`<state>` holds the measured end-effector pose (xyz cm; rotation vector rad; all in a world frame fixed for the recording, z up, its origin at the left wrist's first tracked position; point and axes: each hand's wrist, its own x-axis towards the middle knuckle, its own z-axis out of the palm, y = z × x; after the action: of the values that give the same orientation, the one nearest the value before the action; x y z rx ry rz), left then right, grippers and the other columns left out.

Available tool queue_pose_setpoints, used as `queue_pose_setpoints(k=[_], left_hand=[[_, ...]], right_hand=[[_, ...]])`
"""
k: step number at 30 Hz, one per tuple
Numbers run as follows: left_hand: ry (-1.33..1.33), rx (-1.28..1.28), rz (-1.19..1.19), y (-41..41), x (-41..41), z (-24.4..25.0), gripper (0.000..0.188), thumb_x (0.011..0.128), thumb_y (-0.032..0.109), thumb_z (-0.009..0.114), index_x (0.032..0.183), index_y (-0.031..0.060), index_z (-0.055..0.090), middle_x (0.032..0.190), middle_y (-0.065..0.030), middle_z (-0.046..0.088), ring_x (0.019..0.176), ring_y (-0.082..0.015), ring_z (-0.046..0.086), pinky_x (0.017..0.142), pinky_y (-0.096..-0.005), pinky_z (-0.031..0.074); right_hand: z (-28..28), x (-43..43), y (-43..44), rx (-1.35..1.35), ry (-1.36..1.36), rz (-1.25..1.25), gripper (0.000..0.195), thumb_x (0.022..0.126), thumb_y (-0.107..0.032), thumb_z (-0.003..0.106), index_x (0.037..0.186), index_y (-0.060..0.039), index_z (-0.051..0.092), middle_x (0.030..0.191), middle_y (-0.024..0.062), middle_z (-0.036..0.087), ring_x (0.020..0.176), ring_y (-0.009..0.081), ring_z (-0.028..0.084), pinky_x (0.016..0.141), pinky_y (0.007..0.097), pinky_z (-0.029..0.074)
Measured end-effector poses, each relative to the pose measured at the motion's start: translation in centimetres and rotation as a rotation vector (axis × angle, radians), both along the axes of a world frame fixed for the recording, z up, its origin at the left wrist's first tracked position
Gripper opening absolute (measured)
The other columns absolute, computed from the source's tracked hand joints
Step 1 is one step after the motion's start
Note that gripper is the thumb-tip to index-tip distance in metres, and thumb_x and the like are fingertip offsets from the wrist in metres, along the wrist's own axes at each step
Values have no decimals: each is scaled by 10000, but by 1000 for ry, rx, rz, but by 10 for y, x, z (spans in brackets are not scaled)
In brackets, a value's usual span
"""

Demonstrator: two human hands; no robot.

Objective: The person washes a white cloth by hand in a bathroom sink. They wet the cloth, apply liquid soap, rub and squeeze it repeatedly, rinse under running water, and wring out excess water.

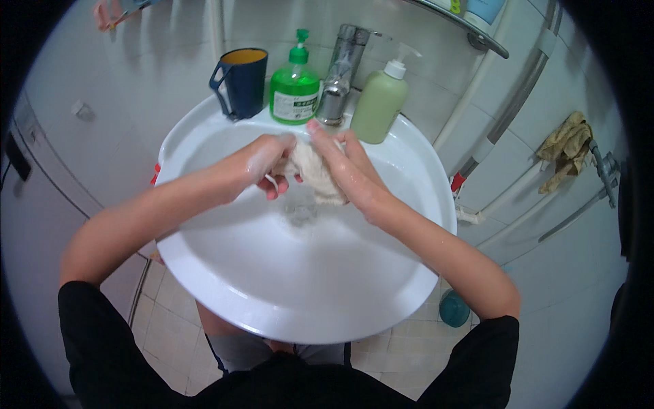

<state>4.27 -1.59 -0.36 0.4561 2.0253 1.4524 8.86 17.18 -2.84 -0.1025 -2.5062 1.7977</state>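
Observation:
Over the white washbasin (306, 286), both hands hold a wet, cream-coloured cloth (314, 171) between them. My left hand (273, 161) grips its left side, fingers curled, with white suds on the wrist. My right hand (347, 166) presses against the cloth's right side, thumb and fingertips pointing up towards the tap. The chrome tap (340, 76) stands just behind the hands; whether water runs is hard to tell. Below the cloth the drain (301, 212) shows, blurred. Part of the cloth is hidden by the fingers.
Along the basin's back rim stand a dark blue mug (242, 84), a green pump bottle (295, 94) bearing writing and a pale green pump bottle (379, 102). A brownish cloth (567, 148) hangs at right. A metal rail (460, 23) crosses the upper right; a teal container (453, 308) is on the floor.

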Motion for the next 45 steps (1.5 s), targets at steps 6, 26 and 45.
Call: queue_pose_setpoints(k=[6,26,45], left_hand=[[-236,278,131,5,-2,2,212,929,307,430,878,126,527,712,13,462,546,-115,411,531,-305,409],[-163,404,117,32,-11,-19,216,1028,295,425,887,149,498,699,20,434,516,-79,308,412,-254,211],[14,352,0,43,17,-24,133,946,104,401,856,78,496,712,-18,427,527,-124,319,449,-295,259]], right_hand=[[8,14,-6,343,493,114,520,948,-367,685,1188,18,430,1003,275,679,933,379,700,850,439,535],[11,-9,-18,489,835,-173,278,972,-261,566,932,14,581,774,282,673,736,483,655,684,532,501],[-1,-10,3,514,699,-304,397,1055,-275,478,888,61,608,727,221,633,669,332,612,690,443,491]])
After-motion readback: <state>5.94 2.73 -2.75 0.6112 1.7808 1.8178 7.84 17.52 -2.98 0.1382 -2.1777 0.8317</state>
